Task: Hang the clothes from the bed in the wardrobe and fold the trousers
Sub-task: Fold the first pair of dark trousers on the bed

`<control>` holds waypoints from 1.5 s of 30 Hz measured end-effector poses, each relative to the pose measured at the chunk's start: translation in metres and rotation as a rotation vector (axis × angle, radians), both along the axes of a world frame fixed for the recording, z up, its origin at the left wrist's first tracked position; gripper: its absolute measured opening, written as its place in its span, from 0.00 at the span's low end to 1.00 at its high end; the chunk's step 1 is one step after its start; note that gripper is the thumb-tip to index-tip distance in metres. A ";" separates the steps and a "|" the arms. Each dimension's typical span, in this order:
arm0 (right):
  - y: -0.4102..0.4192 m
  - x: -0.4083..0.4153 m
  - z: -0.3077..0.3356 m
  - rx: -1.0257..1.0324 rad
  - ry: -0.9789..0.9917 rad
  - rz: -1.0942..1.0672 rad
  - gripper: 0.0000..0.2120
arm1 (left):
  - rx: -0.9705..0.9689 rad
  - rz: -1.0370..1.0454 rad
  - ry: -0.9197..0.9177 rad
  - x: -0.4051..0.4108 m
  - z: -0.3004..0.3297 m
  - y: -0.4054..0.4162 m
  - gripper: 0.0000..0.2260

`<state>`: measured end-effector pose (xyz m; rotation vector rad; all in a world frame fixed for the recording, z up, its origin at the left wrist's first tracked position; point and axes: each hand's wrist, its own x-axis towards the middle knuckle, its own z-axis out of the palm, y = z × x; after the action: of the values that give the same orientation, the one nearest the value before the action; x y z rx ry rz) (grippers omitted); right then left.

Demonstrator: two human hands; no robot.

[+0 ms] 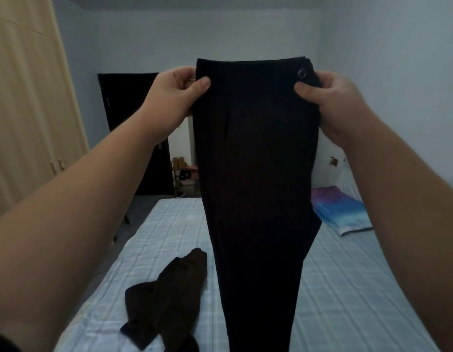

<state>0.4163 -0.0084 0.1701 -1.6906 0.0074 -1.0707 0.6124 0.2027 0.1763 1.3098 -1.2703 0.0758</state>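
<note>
The black trousers (255, 153) hang upright between the 2 hands, held up at arm's length in front of the person. They look folded lengthwise, leg on leg, so the waistband forms a flat straight edge on top and the cloth narrows as it drops below the hands and out of the bottom of the view. A round dark button (301, 73) sits on the waistband just beside the right hand. The cloth is plain and matte, with a faint vertical crease or pocket line below the left hand.

The left hand (178, 95) pinches the left end of the waistband, thumb in front and fingers curled behind. The right hand (329, 97) pinches the right end the same way, thumb on the front just below the button.

Below the hands lies a bed (347, 288) with a pale blue checked cover. A dark brown garment (169, 295) lies crumpled on it, below the left hand. Beyond the right forearm a pillow (339, 209) in purple and blue rests on the bed. A beige wardrobe (29, 110) with closed doors stands left of the left arm. Behind the trousers are a dark door (134, 118) and pale walls. No readable writing or labels show.
</note>
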 end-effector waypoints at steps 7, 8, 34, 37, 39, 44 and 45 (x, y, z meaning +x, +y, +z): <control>0.013 0.011 -0.023 0.014 0.076 -0.025 0.12 | 0.064 -0.018 0.047 0.020 -0.028 0.005 0.14; 0.009 0.016 -0.028 0.016 0.089 -0.030 0.12 | 0.075 -0.018 0.061 0.026 -0.033 0.001 0.14; -0.365 0.379 -0.268 0.217 0.461 -0.076 0.10 | 0.316 0.320 0.483 0.332 -0.256 -0.368 0.12; -0.382 0.389 -0.293 0.154 0.525 -0.118 0.10 | 0.393 0.376 0.423 0.344 -0.283 -0.386 0.10; -0.386 0.389 -0.318 0.110 0.592 -0.148 0.11 | 0.465 0.390 0.383 0.347 -0.308 -0.390 0.09; -0.386 0.372 -0.396 -0.126 0.804 -0.222 0.13 | 0.598 0.345 0.441 0.344 -0.387 -0.378 0.10; -0.383 0.365 -0.410 -0.199 0.840 -0.251 0.14 | 0.609 0.340 0.466 0.339 -0.402 -0.374 0.10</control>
<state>0.7815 -0.3916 -0.2398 -2.2532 0.6825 -0.4706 0.9517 -0.1709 -0.2258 1.9202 -0.6754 -0.3865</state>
